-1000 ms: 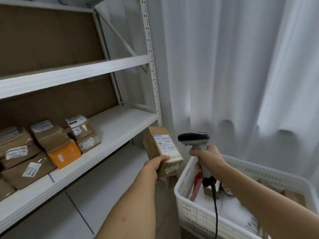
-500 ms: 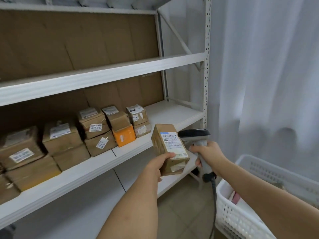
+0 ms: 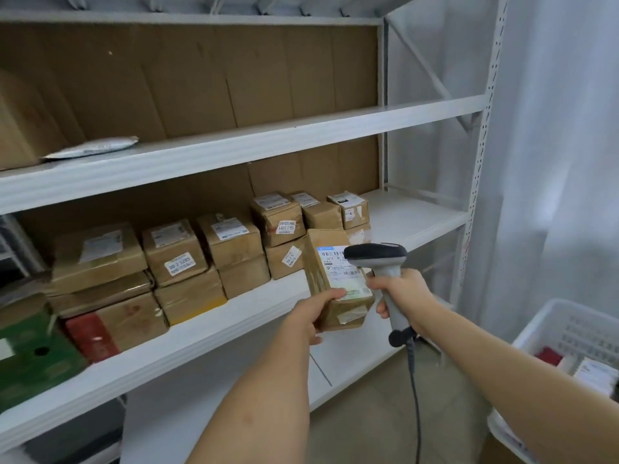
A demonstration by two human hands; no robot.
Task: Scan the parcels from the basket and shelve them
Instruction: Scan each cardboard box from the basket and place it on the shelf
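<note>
My left hand [image 3: 313, 313] grips a small brown cardboard parcel [image 3: 330, 279] by its lower left corner, with the white address label facing up. My right hand [image 3: 407, 296] holds a grey barcode scanner [image 3: 382, 266] by its handle; the dark scanner head hangs right over the label's upper right part. Both are in front of the white middle shelf [image 3: 234, 329]. The white plastic basket [image 3: 549, 326] stands at the lower right, with a red packet and white parcels inside.
Several taped brown parcels [image 3: 174, 252] are stacked in a row on the middle shelf, with a green box [image 3: 30, 360] at the left end. A grey mailer bag [image 3: 90, 147] lies on the upper shelf. The shelf's right end is bare. White curtains hang on the right.
The view has swung left from the basket to the shelf. Both hands moved with it, carrying parcel and scanner toward the middle shelf; the scanner head now overlaps the label.
</note>
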